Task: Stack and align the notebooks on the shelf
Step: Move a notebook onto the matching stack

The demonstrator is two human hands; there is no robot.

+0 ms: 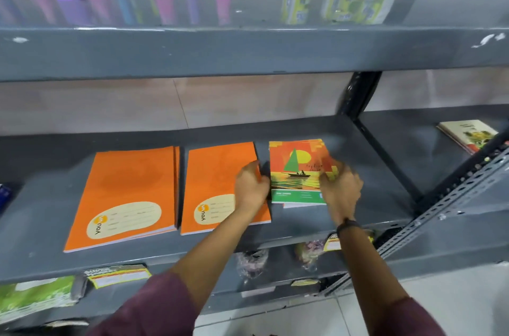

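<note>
Our two sleeves come first at the bottom of the view, and from them our arms reach to the grey shelf [358,170]. On our left hand [252,187] the fingers [263,179] are curled and pressed against the left edge of the sailboat notebooks [297,170]; whether they pinch the pile or only push it, we cannot tell. On our right hand [341,187] the fingers [329,174] lie over the right edge of the same pile and hold it from that side, thumb on the cover, so it seems a light grip.

These small notebooks lie flat on the shelf, at the right of the row. Some lower covers stick out a little at the bottom and at the right, so we judge the pile is not yet square. Just beside it, touching or nearly so, lies the second orange stack [220,184], and our left wrist rests over its corner. Further left, a little apart, is the first orange stack [124,192], its lower books fanned slightly to the right.

To do this step well, we think both hands should press inward evenly, then tap the near edge, keeping the left wrist from dragging the orange cover below it.
</note>
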